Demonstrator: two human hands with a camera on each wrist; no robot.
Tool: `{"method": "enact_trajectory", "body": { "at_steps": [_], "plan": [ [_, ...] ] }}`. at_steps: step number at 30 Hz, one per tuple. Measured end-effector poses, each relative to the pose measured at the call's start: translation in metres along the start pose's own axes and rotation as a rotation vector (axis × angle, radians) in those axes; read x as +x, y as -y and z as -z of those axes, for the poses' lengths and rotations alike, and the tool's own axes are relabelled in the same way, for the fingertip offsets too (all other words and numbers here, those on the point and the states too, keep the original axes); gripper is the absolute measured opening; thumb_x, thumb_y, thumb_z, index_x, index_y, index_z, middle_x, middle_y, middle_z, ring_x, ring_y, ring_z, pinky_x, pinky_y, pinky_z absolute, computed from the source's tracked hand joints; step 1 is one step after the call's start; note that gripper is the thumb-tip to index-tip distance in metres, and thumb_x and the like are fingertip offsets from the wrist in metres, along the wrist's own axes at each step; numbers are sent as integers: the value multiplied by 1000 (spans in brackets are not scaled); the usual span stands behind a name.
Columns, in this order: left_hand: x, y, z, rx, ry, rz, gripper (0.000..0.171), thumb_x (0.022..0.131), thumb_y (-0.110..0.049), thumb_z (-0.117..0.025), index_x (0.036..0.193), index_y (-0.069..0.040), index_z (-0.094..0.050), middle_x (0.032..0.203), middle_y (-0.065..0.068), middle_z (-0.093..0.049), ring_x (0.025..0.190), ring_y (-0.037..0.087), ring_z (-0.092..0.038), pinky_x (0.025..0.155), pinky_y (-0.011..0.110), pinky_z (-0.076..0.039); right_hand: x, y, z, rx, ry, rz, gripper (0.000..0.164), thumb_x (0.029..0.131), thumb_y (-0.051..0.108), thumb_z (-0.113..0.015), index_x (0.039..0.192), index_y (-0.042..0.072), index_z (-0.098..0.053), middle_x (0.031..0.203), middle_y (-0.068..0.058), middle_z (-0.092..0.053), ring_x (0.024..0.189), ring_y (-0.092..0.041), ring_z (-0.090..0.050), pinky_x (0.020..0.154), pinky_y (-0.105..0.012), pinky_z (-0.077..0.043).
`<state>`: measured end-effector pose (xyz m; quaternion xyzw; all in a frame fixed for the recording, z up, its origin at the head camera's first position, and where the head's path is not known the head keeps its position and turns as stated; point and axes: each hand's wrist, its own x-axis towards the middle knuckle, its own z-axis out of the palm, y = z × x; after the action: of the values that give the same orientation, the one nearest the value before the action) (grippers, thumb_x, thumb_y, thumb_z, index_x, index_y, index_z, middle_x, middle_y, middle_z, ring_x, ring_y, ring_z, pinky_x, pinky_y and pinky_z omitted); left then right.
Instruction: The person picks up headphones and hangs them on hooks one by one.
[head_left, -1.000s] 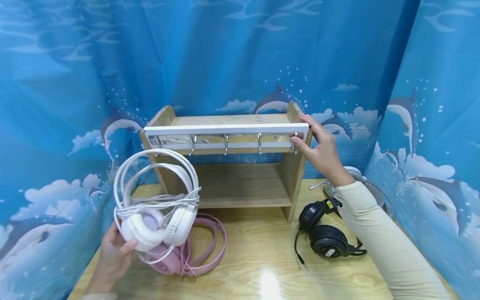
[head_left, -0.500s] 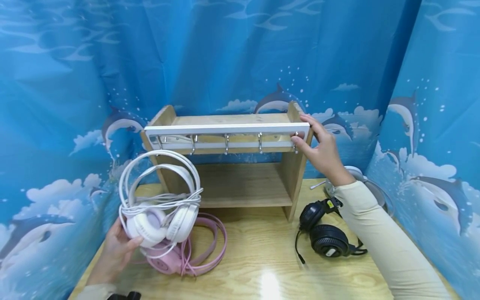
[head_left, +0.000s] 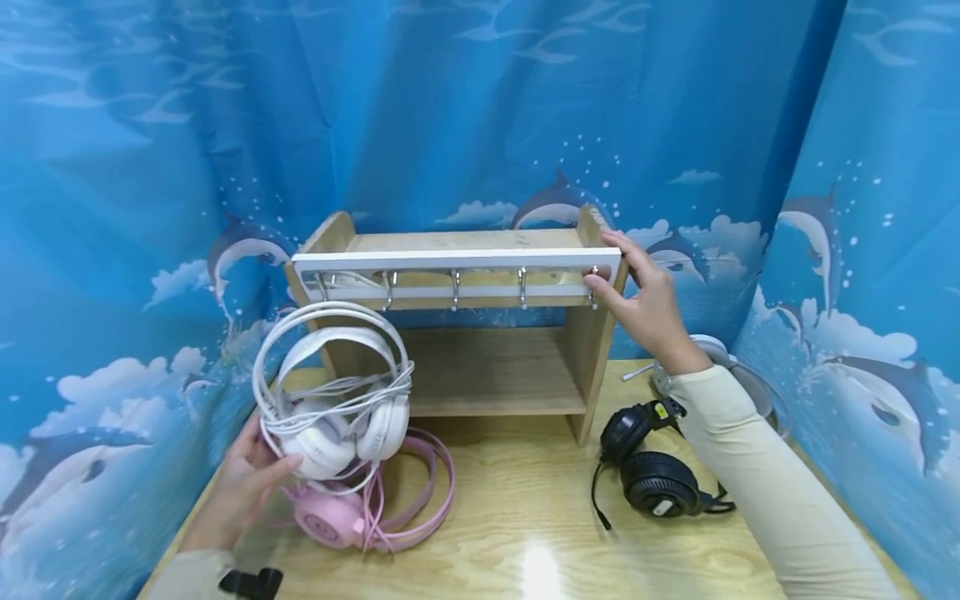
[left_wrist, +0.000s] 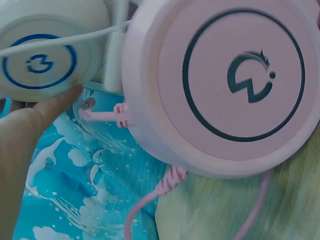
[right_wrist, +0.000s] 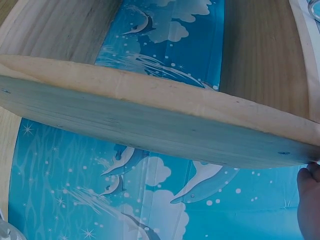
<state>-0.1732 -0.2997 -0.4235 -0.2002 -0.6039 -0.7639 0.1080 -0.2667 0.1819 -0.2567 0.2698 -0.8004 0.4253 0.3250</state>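
Note:
My left hand (head_left: pixel 240 487) grips a pair of white headphones (head_left: pixel 322 450) by one ear cup, thumb in front. The headphones are held upright with their headband on top and their white cable wound around them. In the left wrist view the thumb lies along the lower edge of the white ear cup (left_wrist: pixel 40 92). Pink headphones (head_left: pixel 326 517) lie on the table behind and below the white pair, partly covered by it. At the right end of the wooden shelf (head_left: pixel 480 367), my right hand (head_left: pixel 645 308) holds the corner, its thumb on the front of the white hook rail (head_left: pixel 487 260).
Several metal hooks (head_left: pixel 455 290) line the rail. Black headphones (head_left: pixel 660 483) with a microphone lie on the table (head_left: pixel 517 508) at the right. Grey and white headphones (head_left: pixel 708 343) sit behind my right forearm. A blue dolphin curtain (head_left: pixel 450 108) surrounds the table.
My left hand has carried the white headphones a little to the right and slightly up, uncovering more of the pink ear cup. The right hand keeps its place on the shelf corner.

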Motion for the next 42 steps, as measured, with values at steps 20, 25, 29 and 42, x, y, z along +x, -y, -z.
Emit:
{"method": "enact_trajectory", "body": {
  "at_steps": [20, 25, 29, 42],
  "plan": [
    [20, 7, 2, 2, -102, 63, 71, 92, 14, -48, 152, 2, -11, 139, -6, -51, 119, 1, -53, 97, 18, -42, 0, 1, 0, 11, -6, 9, 54, 87, -3, -66, 137, -8, -45, 144, -25, -42, 139, -36, -31, 107, -54, -32],
    [22, 9, 6, -16, -113, 40, 68, 91, 17, -47, 151, 2, -18, 128, -9, -59, 115, 3, -56, 94, 18, -45, 0, 0, 0, 7, -13, -1, 53, 88, 0, -66, 137, -6, -46, 144, -22, -42, 140, -31, -31, 108, -52, -32],
    [22, 11, 10, -51, -98, 17, 64, 91, 20, -45, 145, -13, -39, 127, -7, -61, 113, 4, -58, 93, 18, -46, 0, -16, -5, 2, -30, -1, 56, 88, 3, -68, 139, -1, -46, 145, -19, -43, 138, -29, -35, 107, -49, -34],
    [22, 7, 12, 29, -108, 70, 69, 92, 9, -54, 150, 1, -17, 123, -10, -62, 110, 2, -59, 91, 16, -47, 0, 1, -1, 19, -24, -6, 51, 87, -3, -66, 134, -9, -47, 143, -24, -44, 138, -37, -33, 108, -51, -33]
  ]
}}
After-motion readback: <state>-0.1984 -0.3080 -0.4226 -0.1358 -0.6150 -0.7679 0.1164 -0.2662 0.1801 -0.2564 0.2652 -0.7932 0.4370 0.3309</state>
